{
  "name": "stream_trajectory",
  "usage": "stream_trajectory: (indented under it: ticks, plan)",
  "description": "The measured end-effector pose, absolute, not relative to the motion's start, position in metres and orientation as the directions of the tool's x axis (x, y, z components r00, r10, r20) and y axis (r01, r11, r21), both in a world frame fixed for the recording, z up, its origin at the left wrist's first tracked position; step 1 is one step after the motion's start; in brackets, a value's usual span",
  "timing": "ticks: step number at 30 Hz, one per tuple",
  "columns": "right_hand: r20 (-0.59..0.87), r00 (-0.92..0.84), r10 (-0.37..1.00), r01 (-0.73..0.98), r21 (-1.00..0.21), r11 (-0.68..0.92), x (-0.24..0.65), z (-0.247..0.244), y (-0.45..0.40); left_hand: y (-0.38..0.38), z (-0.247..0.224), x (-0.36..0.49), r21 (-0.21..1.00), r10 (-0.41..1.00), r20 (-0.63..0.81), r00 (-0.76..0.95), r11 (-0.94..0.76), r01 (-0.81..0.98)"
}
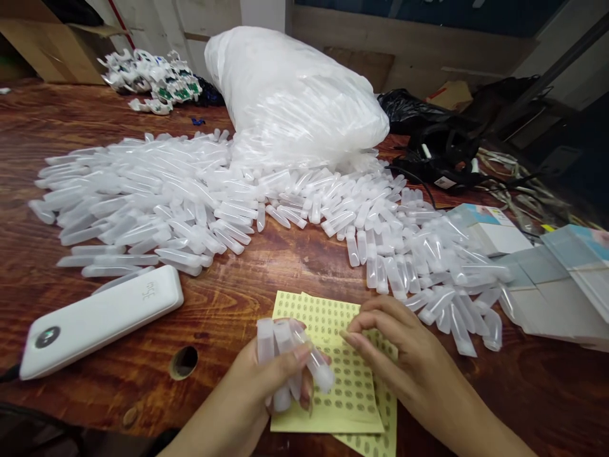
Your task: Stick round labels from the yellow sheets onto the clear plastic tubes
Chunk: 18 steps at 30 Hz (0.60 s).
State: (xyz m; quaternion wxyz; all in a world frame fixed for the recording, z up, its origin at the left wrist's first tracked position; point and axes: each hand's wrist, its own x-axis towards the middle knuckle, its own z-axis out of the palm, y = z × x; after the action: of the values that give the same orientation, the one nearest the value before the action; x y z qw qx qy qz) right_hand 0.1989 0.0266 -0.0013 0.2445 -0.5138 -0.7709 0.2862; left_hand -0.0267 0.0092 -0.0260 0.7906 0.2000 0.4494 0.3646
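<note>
My left hand [266, 387] is wrapped round several translucent plastic tubes [284, 339], held over the left part of a yellow sticker sheet [352, 387]. Small dark oval marks run in rows across that sheet, and a second sheet lies partly beneath it. My right hand [397, 346] is above the sheet's right side, thumb and forefinger pinched together; whatever is between the fingertips is too small to make out. A wide heap of similar tubes [157, 184] spreads over the wooden table beyond both hands.
A big clear bag of tubes [295, 95] stands behind the heap. At the left lies a white power bank [102, 320] near a round hole [183, 362] in the table. Card boxes [561, 292], cables [523, 184] and a black object [440, 155] are at the right.
</note>
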Motion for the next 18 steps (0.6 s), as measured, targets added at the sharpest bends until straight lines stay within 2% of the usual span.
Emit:
stream_trajectory:
  ticks: [2,4,7,11,18]
  plan:
    - [0.134,-0.261,0.956,0.582,-0.768,0.267,0.195,0.003,0.014,0.01,-0.021,-0.029,0.545,0.735,-0.588,0.338,0.669,-0.505]
    - [0.127,-0.221,0.967,0.513,-0.828,0.226,0.188,0.008,0.002,0.01,-0.016,-0.03,0.451,0.719,-0.601,0.349,0.666,-0.595]
    - [0.183,-0.166,0.969,0.437,-0.867,0.239,0.174,0.01,-0.008,0.006,-0.008,-0.028,0.366,0.695,-0.608,0.382,0.673,-0.643]
    - [0.277,-0.113,0.954,0.372,-0.879,0.299,0.161,0.012,-0.011,-0.002,-0.001,-0.023,0.287,0.66,-0.63,0.41,0.688,-0.666]
    - [0.351,-0.103,0.931,0.438,-0.824,0.359,0.161,0.021,-0.014,-0.007,0.007,-0.016,0.228,0.659,-0.631,0.409,0.661,-0.715]
